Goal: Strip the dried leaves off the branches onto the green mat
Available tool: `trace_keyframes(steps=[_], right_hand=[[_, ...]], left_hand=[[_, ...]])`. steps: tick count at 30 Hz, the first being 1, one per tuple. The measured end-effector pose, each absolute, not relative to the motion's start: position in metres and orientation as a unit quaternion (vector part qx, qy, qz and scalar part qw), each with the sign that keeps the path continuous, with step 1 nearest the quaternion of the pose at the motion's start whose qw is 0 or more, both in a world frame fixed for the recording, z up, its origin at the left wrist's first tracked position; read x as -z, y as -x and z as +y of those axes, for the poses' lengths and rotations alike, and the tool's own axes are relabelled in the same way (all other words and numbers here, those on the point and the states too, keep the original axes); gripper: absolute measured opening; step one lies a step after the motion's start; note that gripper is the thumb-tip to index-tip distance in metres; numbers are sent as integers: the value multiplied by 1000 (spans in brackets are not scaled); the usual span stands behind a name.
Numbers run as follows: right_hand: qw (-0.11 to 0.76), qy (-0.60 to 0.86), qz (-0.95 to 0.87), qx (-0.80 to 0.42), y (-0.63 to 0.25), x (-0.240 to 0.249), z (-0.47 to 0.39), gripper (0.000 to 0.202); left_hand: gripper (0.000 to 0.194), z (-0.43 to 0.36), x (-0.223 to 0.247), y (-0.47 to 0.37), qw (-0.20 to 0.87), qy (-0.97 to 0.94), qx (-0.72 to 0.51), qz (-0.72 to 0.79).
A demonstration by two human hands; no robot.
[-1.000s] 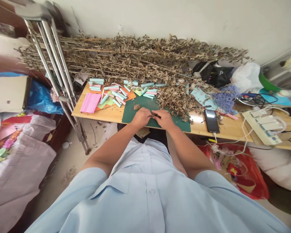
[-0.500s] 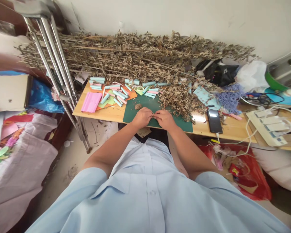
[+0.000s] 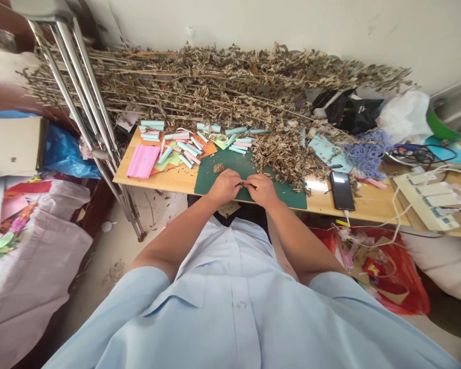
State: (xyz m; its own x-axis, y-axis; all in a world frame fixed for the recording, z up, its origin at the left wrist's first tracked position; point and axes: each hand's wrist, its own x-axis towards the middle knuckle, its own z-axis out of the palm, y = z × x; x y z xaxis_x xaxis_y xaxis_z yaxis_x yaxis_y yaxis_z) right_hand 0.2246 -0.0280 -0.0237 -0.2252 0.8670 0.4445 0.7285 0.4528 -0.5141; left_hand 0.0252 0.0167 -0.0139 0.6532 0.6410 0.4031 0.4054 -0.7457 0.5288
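Note:
My left hand (image 3: 226,185) and my right hand (image 3: 261,189) meet over the near edge of a green cutting mat (image 3: 205,179). Thumbs and fingers of both are closed in a pinch on a small dark brown bit of dried leaf (image 3: 243,184), mostly hidden by the fingertips. Just beyond my left hand lies a little brown clump (image 3: 218,168) of crumbled leaf. A loose heap of dried leaves (image 3: 282,156) covers the mat's right side, past my right hand.
Long dried stalks (image 3: 200,82) lie along the wall. Blue and pink paper rolls (image 3: 188,148) and a pink folded sheet (image 3: 143,161) sit left of the mat. To the right are a phone (image 3: 341,190), purple cord (image 3: 369,151) and a power strip (image 3: 426,200). Crutches (image 3: 88,102) lean at the left.
My fingertips have shifted slightly and the dark bit between them shows a little more. Both hands stay in the same place over the mat; the view has moved slightly.

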Motion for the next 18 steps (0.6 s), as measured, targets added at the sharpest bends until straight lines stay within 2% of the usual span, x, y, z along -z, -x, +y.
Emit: trace_keyframes(steps=[7, 18], right_hand=[[340, 530, -773, -80, -217, 16, -31, 15], [326, 594, -734, -47, -207, 23, -31, 11]], left_hand=[[23, 18, 17, -28, 182, -893, -287, 295], [18, 18, 17, -30, 173, -886, -294, 315]])
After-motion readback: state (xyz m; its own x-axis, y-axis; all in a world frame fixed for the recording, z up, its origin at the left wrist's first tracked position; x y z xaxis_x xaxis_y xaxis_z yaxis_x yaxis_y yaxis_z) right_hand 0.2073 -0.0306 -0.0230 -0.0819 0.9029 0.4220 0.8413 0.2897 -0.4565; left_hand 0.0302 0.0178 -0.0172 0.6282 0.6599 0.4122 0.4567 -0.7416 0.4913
